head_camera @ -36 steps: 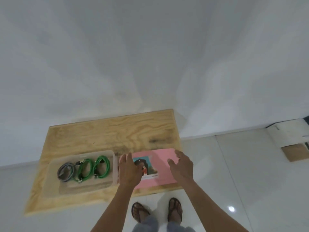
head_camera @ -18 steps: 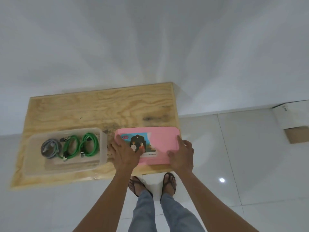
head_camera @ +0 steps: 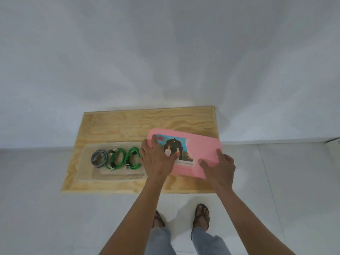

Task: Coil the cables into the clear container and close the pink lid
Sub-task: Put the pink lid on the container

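Leftmost, the clear container (head_camera: 86, 162) sits on the wooden board (head_camera: 128, 124), holding one grey cable (head_camera: 98, 158) and two green cables (head_camera: 117, 159) coiled side by side. Right of the container, the pink lid (head_camera: 200, 150) is gripped at both ends: left hand (head_camera: 156, 159) over its left edge, right hand (head_camera: 219, 166) with thumb on top near its right corner.

A pink lid (head_camera: 200, 153) with a blue and black picture label is seen. At 9 o'clock of it, 2 green cables (head_camera: 127, 158) and 1 grey cable (head_camera: 98, 158) are seen on a pale wood-grain worktop (head_camera: 128, 124).
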`<state>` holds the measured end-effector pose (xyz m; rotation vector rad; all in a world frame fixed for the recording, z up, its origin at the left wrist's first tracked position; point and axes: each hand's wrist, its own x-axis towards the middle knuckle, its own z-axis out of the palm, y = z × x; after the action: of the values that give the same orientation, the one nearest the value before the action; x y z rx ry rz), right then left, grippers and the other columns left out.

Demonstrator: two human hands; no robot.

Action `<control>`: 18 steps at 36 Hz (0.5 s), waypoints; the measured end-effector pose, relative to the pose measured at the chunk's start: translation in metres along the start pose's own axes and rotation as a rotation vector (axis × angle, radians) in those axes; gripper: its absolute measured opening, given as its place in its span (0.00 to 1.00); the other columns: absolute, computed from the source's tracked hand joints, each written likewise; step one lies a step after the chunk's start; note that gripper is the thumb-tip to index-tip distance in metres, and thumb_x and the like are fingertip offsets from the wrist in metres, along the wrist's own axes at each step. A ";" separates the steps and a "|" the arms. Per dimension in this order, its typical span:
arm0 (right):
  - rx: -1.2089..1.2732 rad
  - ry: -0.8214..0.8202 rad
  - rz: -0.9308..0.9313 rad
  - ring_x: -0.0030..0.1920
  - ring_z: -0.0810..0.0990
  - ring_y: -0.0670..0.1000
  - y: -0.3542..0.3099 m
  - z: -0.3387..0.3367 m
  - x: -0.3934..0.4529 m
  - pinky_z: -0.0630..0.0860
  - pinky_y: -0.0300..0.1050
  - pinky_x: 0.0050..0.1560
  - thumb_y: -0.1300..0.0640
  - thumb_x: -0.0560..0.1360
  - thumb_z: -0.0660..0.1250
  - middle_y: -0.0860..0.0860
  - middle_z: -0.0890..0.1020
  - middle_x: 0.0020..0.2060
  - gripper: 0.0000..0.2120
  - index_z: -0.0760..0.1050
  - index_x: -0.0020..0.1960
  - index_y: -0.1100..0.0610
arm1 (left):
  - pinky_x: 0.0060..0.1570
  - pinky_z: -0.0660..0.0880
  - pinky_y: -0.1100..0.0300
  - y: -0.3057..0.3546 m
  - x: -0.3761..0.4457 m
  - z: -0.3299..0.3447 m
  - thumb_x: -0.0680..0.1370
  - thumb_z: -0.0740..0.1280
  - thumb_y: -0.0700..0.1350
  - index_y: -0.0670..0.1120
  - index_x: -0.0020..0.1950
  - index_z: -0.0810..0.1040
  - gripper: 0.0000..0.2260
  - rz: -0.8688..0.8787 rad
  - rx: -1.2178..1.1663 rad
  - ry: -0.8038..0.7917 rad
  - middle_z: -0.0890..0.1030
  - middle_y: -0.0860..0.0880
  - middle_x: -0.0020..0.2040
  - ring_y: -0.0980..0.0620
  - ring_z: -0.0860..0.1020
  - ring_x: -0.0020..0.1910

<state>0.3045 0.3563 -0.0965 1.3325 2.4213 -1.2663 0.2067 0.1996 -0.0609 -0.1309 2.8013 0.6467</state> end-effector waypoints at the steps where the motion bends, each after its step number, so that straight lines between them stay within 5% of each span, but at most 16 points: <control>1: 0.006 0.002 -0.016 0.71 0.66 0.60 -0.009 0.003 -0.005 0.72 0.56 0.65 0.44 0.72 0.73 0.56 0.66 0.72 0.40 0.61 0.78 0.54 | 0.67 0.65 0.42 -0.005 0.001 -0.012 0.65 0.78 0.62 0.50 0.77 0.58 0.48 -0.001 -0.009 0.012 0.60 0.41 0.75 0.38 0.62 0.73; 18: 0.023 -0.041 -0.177 0.75 0.62 0.58 -0.147 0.159 -0.111 0.64 0.51 0.75 0.46 0.71 0.75 0.54 0.67 0.74 0.38 0.66 0.77 0.52 | 0.64 0.68 0.42 -0.203 0.069 -0.155 0.66 0.77 0.63 0.50 0.74 0.64 0.43 -0.039 -0.109 -0.006 0.63 0.43 0.73 0.39 0.64 0.71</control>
<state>0.2183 0.1316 -0.0599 1.1062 2.5513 -1.3510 0.1341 -0.0532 -0.0300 -0.2036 2.7509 0.7886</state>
